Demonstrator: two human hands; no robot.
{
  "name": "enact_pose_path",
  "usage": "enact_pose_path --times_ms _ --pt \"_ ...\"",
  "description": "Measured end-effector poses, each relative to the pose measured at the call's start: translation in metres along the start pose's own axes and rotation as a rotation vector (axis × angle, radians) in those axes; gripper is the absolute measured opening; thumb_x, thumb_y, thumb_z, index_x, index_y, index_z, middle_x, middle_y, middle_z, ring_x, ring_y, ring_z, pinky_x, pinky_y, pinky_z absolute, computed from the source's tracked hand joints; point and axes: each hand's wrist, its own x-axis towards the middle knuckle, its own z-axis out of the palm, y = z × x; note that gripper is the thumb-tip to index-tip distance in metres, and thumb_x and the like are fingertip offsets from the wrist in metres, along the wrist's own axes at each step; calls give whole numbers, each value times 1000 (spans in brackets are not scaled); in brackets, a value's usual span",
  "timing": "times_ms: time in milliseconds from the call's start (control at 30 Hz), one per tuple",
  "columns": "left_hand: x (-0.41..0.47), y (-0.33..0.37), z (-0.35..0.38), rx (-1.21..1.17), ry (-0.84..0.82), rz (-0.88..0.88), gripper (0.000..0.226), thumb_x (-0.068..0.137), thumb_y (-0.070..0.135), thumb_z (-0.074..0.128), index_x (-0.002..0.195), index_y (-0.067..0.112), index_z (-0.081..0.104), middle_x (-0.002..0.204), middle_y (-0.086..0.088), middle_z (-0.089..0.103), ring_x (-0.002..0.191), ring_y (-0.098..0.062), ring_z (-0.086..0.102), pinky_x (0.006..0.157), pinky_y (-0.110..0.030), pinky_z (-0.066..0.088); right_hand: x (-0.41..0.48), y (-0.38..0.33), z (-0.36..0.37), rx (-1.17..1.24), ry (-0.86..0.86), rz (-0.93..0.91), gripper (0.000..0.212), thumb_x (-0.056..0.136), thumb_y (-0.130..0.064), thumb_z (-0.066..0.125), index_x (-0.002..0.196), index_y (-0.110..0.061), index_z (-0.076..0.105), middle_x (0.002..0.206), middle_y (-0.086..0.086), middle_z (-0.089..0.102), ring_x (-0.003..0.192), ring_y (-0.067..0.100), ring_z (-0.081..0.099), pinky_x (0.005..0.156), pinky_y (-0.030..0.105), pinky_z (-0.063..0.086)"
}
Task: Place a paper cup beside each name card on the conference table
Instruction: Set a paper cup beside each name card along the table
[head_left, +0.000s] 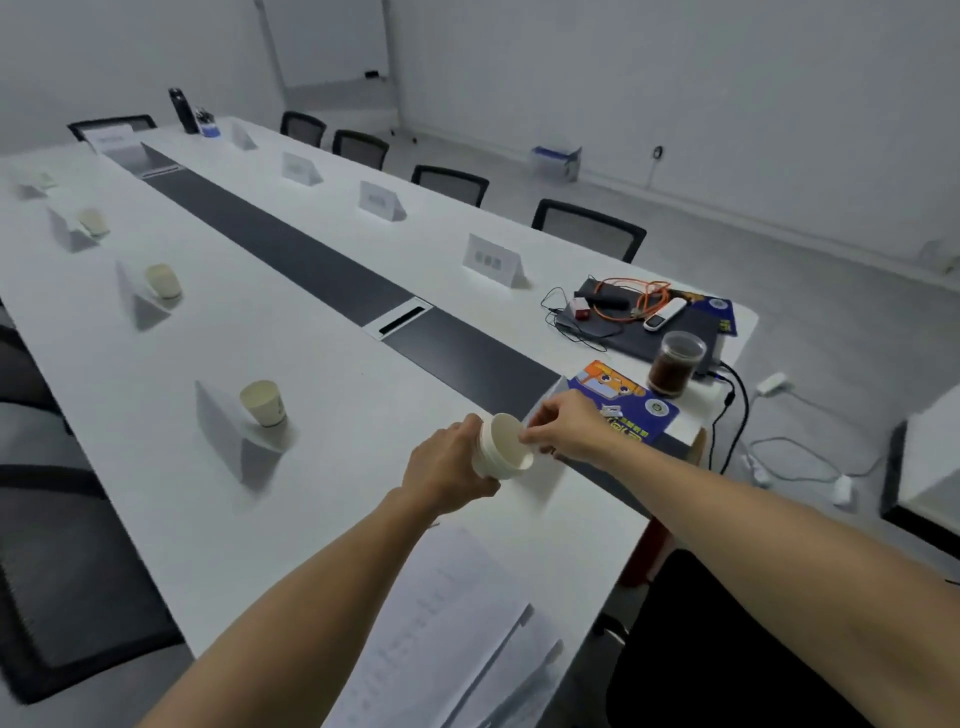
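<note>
My left hand (448, 473) grips a stack of white paper cups (500, 451) above the near end of the white conference table (332, 364). My right hand (563, 428) pinches the rim of the top cup. Along the left side, several name cards have a cup beside them, the nearest card (228, 431) with a cup (264, 402), then another cup (163, 280) and a farther cup (93, 222). On the right side stand name cards without cups: one (491, 260), another (379, 200) and a farther one (298, 169).
Papers (447, 634) lie at the near edge. A blue booklet (623, 405), a clear cup of dark drink (678, 364), a laptop with cables (639, 312) crowd the right end. Black chairs (587, 228) line the far side. A dark bottle (183, 110) stands far back.
</note>
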Motion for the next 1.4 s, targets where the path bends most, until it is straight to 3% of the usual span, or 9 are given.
enact_pose_path --times_ms 133,367,600,767,900,967,1067,1400 --pt "7 -21 1 -33 -4 -75 60 68 37 80 117 24 47 106 4 64 86 -19 56 65 -30 41 29 -8 24 10 -93 -6 22 78 -19 83 90 -6 70 83 7 72 66 15 68 53 22 55" --pt "31 -50 2 -9 -40 -187 58 68 38 78 115 23 47 105 3 63 88 -21 56 65 -30 41 87 -12 53 54 -200 -21 15 79 -14 83 85 -4 73 82 10 73 71 23 72 62 28 60" --pt "69 -69 12 42 -86 -255 57 69 38 77 114 23 47 103 3 63 87 -21 57 64 -31 41 137 -4 64 80 -274 11 15 80 -11 81 86 1 74 81 14 73 62 20 67 57 26 58" --pt "103 -75 27 14 -136 -309 53 69 38 76 110 24 46 99 4 63 84 -21 58 61 -29 41 182 12 38 84 -216 49 13 80 -11 76 87 -1 74 85 13 72 64 21 67 56 29 59" --pt "121 -87 37 16 -164 -347 58 69 39 75 116 24 45 104 3 63 90 -23 58 69 -35 48 227 26 8 107 -58 133 5 84 -7 74 86 -4 71 87 13 71 70 23 71 68 38 63" --pt "124 -93 39 17 -173 -362 60 69 38 76 118 24 45 106 2 62 92 -23 58 72 -36 50 246 39 3 31 20 168 6 83 -7 73 88 -5 71 89 13 72 78 26 72 73 40 63" --pt "131 -106 44 1 -190 -403 61 69 38 76 119 23 45 106 3 62 92 -23 57 72 -36 49 270 57 14 -140 4 201 12 82 -10 74 94 -7 71 94 13 72 88 29 71 79 45 62" --pt "128 -120 60 -15 -226 -498 58 69 38 75 117 24 45 106 3 62 93 -23 57 73 -36 48 288 75 35 -408 -127 201 21 83 -14 74 99 -2 67 89 14 71 85 29 71 76 41 61"
